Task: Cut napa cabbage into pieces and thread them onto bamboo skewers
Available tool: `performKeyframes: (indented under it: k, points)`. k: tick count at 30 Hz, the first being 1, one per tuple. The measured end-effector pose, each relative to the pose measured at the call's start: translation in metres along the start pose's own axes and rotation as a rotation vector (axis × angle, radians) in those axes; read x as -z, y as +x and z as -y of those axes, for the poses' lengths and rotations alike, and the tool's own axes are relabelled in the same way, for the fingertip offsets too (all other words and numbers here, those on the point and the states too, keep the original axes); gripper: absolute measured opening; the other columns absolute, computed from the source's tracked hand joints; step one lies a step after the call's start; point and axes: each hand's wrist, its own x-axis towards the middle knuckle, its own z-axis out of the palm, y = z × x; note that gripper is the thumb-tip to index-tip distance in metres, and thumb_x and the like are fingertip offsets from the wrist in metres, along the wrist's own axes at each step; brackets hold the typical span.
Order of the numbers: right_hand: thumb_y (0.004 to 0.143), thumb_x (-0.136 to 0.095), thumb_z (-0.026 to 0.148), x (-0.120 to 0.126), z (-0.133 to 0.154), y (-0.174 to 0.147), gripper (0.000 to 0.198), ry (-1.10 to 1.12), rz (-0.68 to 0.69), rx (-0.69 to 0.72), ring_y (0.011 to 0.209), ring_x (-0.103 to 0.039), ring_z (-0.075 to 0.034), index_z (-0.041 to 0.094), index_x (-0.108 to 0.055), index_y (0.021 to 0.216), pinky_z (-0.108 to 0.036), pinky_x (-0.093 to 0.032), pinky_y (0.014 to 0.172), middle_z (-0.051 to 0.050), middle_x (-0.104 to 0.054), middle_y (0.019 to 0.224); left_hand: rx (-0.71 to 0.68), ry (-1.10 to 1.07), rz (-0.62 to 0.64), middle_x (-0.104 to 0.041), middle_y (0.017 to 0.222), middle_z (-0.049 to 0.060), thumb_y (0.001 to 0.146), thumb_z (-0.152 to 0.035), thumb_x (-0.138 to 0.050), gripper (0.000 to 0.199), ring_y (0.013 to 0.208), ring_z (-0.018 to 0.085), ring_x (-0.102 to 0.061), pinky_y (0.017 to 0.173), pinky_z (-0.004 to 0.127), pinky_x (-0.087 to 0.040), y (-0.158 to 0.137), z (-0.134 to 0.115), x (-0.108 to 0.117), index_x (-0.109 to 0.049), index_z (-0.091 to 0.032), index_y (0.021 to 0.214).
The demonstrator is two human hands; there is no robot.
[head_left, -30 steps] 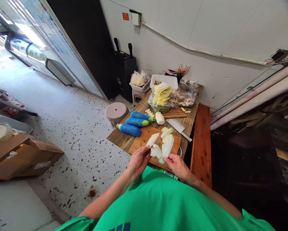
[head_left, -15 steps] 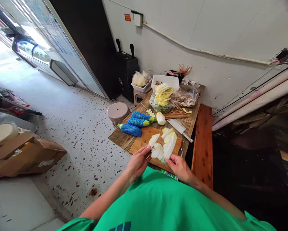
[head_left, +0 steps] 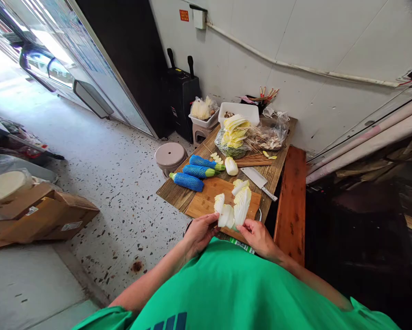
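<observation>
My left hand [head_left: 201,231] pinches the lower end of a small napa cabbage leaf [head_left: 219,202] over the wooden cutting board [head_left: 202,201]. My right hand [head_left: 259,237] has thumb and fingers closed on the base of a larger napa cabbage leaf [head_left: 242,207]. Between the hands is a pale leaf piece [head_left: 227,216]; whether a hand touches it I cannot tell. Another leaf piece [head_left: 239,186] lies behind the larger leaf. Beyond the board, a peeled cabbage heart [head_left: 231,166] sits beside the cleaver [head_left: 255,177].
Blue-netted vegetables [head_left: 188,181] lie left of the board. Bamboo skewers [head_left: 254,160], bagged cabbage leaves [head_left: 236,130], a bag of mushrooms [head_left: 269,137] and a white tub [head_left: 245,112] stand farther back. A stool [head_left: 170,155] is left of the table, a wooden bench [head_left: 289,206] right.
The leaf in my left hand has turned from leaning right to nearly upright, and that hand has shifted slightly downward. My right hand keeps its leaf almost in place. The view has shifted slightly.
</observation>
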Motion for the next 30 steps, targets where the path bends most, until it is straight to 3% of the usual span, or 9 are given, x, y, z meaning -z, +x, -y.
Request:
performKeyframes:
  k: [5, 9, 11, 13, 16, 22, 24, 27, 30]
  points:
    - [0.074, -0.053, 0.043, 0.005, 0.001, 0.011, 0.031, 0.161, 0.063, -0.046, 0.050, -0.035, -0.008, 0.017, -0.047, 0.058, -0.021, -0.024, 0.046, 0.004, -0.041, 0.052, -0.022, 0.068, 0.008, -0.064, 0.069, 0.007, 0.070, -0.017, -0.067, 0.007, 0.061, 0.012, -0.058, 0.057, 0.023, -0.047, 0.001, -0.003, 0.001, -0.066, -0.010, 0.070]
    - [0.071, -0.054, 0.054, 0.030, 0.000, 0.029, 0.039, 0.420, 0.350, -0.201, 0.039, -0.022, -0.004, 0.019, -0.039, 0.061, -0.018, -0.014, 0.037, 0.009, -0.032, 0.048, -0.479, 0.306, -0.054, -0.066, 0.085, 0.007, 0.064, -0.027, -0.073, 0.027, 0.079, 0.015, -0.060, 0.071, 0.022, -0.046, -0.004, -0.024, 0.006, -0.068, -0.015, 0.088]
    - [0.071, -0.054, 0.057, 0.045, -0.001, 0.039, 0.041, 0.455, 0.487, -0.228, 0.034, -0.018, -0.002, 0.020, -0.037, 0.063, -0.017, -0.012, 0.033, 0.011, -0.031, 0.046, -0.733, 0.475, 0.026, -0.062, 0.109, 0.007, 0.054, -0.017, -0.078, 0.049, 0.108, 0.020, -0.052, 0.089, 0.024, -0.040, -0.007, -0.042, 0.006, -0.065, -0.021, 0.101]
    - [0.071, -0.055, 0.056, 0.057, -0.001, 0.047, 0.041, 0.477, 0.617, -0.255, 0.031, -0.019, -0.001, 0.020, -0.038, 0.064, -0.015, -0.012, 0.030, 0.012, -0.032, 0.046, -0.844, 0.631, 0.192, -0.055, 0.124, 0.007, 0.043, -0.008, -0.081, 0.065, 0.127, 0.023, -0.034, 0.101, 0.028, -0.030, -0.010, -0.058, 0.002, -0.065, -0.024, 0.104]
    - [0.073, -0.053, 0.054, 0.065, 0.004, 0.057, 0.038, 0.475, 0.761, -0.290, 0.028, -0.021, -0.002, 0.019, -0.041, 0.067, -0.014, -0.015, 0.028, 0.011, -0.034, 0.044, -0.758, 0.694, 0.414, -0.059, 0.119, 0.009, 0.037, -0.001, -0.080, 0.060, 0.131, 0.025, -0.029, 0.103, 0.032, -0.028, -0.008, -0.072, -0.009, -0.069, -0.024, 0.090]
    - [0.079, -0.047, 0.055, 0.068, 0.026, 0.057, 0.042, 0.345, 0.771, -0.267, 0.028, -0.036, -0.003, 0.014, -0.051, 0.069, -0.014, -0.024, 0.026, 0.005, -0.047, 0.046, -0.367, 0.670, 0.590, -0.070, 0.078, 0.007, 0.053, -0.002, -0.073, 0.026, 0.091, 0.024, -0.063, 0.081, 0.030, -0.046, 0.006, -0.069, -0.017, -0.070, -0.020, 0.070]
    - [0.081, -0.048, 0.052, 0.074, 0.035, 0.052, 0.040, 0.207, 0.572, -0.147, 0.029, -0.041, -0.004, 0.013, -0.056, 0.079, -0.014, -0.027, 0.027, 0.003, -0.054, 0.053, -0.277, 0.696, 0.552, -0.069, 0.069, 0.005, 0.059, -0.007, -0.071, 0.014, 0.071, 0.020, -0.064, 0.067, 0.025, -0.048, 0.010, -0.070, -0.017, -0.070, -0.015, 0.069]
    - [0.083, -0.050, 0.043, 0.082, 0.046, 0.046, 0.037, 0.064, 0.298, 0.114, 0.041, -0.050, -0.003, 0.016, -0.055, 0.108, -0.015, -0.037, 0.035, -0.004, -0.063, 0.086, -0.235, 0.724, 0.530, -0.069, 0.069, 0.007, 0.066, -0.014, -0.069, 0.010, 0.059, 0.016, -0.061, 0.054, 0.022, -0.046, 0.011, -0.074, -0.018, -0.070, -0.010, 0.075]
    - [0.079, -0.057, 0.037, 0.083, 0.051, 0.046, 0.041, 0.143, 0.462, 0.250, 0.068, -0.059, -0.008, 0.019, -0.053, 0.117, -0.017, -0.047, 0.051, -0.005, -0.059, 0.105, -0.214, 0.747, 0.562, -0.070, 0.071, 0.008, 0.069, -0.017, -0.067, 0.013, 0.056, 0.015, -0.060, 0.051, 0.020, -0.045, 0.010, -0.079, -0.022, -0.069, -0.008, 0.079]
